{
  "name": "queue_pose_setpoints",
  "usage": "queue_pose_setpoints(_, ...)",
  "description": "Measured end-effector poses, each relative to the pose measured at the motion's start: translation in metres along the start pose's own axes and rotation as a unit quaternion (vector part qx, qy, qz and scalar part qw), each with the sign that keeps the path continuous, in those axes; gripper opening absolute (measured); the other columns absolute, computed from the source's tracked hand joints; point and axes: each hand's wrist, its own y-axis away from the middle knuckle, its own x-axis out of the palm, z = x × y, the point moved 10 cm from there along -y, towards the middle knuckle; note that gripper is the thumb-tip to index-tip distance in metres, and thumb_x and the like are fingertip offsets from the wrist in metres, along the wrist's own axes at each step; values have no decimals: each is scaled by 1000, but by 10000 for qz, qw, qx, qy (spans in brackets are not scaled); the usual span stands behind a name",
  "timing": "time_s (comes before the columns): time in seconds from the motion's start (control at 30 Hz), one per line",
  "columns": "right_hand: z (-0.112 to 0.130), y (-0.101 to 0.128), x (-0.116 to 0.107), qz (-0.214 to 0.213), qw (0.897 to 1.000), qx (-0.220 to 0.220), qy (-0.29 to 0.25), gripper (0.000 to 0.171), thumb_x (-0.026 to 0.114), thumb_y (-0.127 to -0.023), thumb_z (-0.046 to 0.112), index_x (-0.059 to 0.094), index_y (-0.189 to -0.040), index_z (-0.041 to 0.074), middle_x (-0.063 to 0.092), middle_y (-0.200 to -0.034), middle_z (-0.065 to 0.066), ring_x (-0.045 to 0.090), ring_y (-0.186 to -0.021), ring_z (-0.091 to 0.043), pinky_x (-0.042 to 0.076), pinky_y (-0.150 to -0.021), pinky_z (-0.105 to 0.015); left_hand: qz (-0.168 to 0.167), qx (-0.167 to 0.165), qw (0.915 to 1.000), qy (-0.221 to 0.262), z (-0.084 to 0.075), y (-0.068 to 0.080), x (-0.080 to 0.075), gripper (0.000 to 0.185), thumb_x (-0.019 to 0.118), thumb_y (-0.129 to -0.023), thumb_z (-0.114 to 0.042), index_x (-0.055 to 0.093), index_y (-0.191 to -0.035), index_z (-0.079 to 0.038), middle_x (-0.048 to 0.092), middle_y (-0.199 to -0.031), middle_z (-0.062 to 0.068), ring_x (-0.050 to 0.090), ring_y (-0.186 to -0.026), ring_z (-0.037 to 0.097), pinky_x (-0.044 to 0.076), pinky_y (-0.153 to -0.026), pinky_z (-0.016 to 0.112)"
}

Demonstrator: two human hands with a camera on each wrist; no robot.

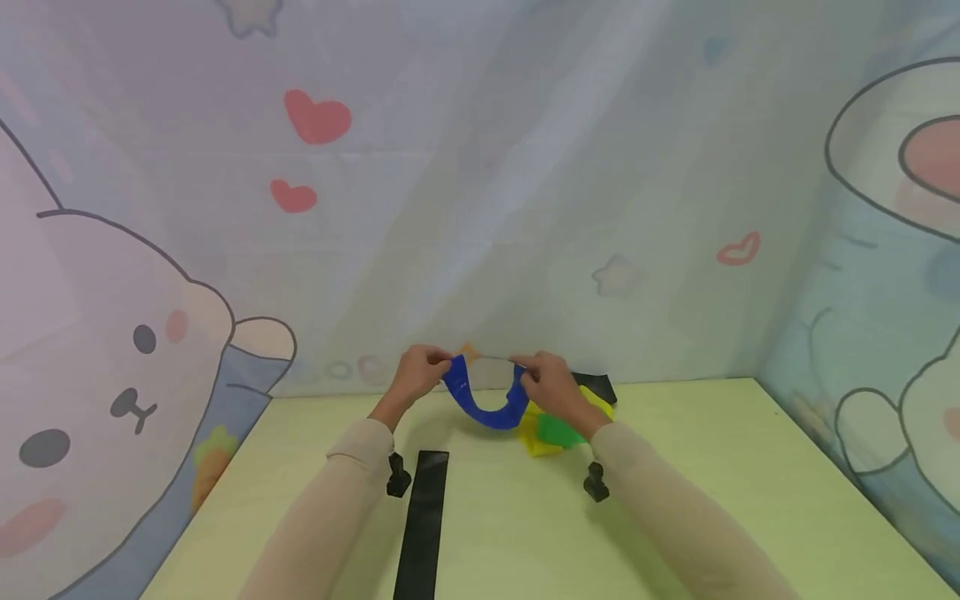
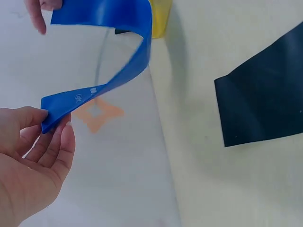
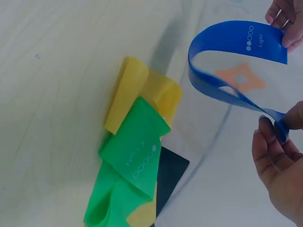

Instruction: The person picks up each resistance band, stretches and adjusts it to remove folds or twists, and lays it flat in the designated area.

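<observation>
Blue resistance band (image 1: 486, 403) hangs in slack U above far edge of table (image 1: 675, 517), just left of yellow band (image 3: 142, 94) and green band (image 3: 132, 156). Left hand (image 1: 418, 375) pinches one end, right hand (image 1: 551, 385) pinches other.

Risk, as judgement: fingertip-only pinch; smooth end may slip and snap loose if band is pulled taut.

Right wrist view alone shows "Light" print, dot marks, black band (image 3: 169, 177) under green band. Head view alone shows long black band (image 1: 422, 521) near left sleeve.

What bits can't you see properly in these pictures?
- Head view: small print on the blue rubber band, too small to read.
- Right wrist view: black band mostly hidden under the green band and yellow band.
- Left wrist view: right hand cut off by the top edge.
</observation>
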Motion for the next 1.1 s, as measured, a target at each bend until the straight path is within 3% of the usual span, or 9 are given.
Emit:
queue_pose_setpoints(0.13,3,7,-2,218,9998,-38,18,37,51,-92,0,74,-120,7,57,-80,-4,43,-65,-18,38,-56,-29,-25,68,9999,88,-3,3,-5,24,60,-99,-10,71,-116,1,70,-111,16,68,-94,27,57,-77,37)
queue_pose_setpoints(0.3,0,19,-7,329,9994,-50,-75,28,53,-94,3,77,-108,2,70,-99,-7,58,-76,-16,49,-65,-31,-58,254,9995,175,-3,11,-9,21,58,-96,-5,71,-110,4,70,-104,16,68,-89,26,57,-72,35)
queue_pose_setpoints(0.43,-7,29,-16,240,9993,197,-208,23,57,-96,8,77,-103,2,73,-97,-6,66,-83,-17,55,-75,-36,-43,131,9995,267,3,17,-9,20,59,-97,-7,71,-110,4,70,-106,17,68,-95,29,58,-77,38)
queue_pose_setpoints(0.5,-9,34,-20,194,9989,318,-293,22,58,-97,9,77,-100,2,73,-94,-6,68,-79,-18,56,-75,-37,-59,42,9994,343,8,18,-9,22,59,-98,-8,71,-112,4,70,-109,18,67,-99,30,57,-80,39)
queue_pose_setpoints(0.77,0,56,-25,604,9904,1016,-720,20,66,-93,9,75,-105,-3,72,-82,-7,67,-61,-20,55,-56,-29,-357,45,9973,640,7,23,-15,23,57,-98,-6,68,-115,6,69,-107,19,68,-91,28,59,-76,41)
queue_pose_setpoints(0.97,12,72,-26,783,9812,1350,-1140,29,67,-90,8,72,-118,4,68,-76,-5,64,-55,-17,57,-55,-30,-352,-76,9942,1012,8,24,-17,24,56,-101,-8,65,-119,5,66,-109,20,67,-91,30,60,-72,38)
queue_pose_setpoints(1.1,15,82,-26,882,9776,1408,-1291,22,64,-92,7,75,-110,2,68,-76,-5,64,-55,-17,58,-56,-35,-326,-222,9914,1244,12,23,-17,24,55,-102,-10,64,-119,4,64,-109,19,66,-89,28,60,-72,39)
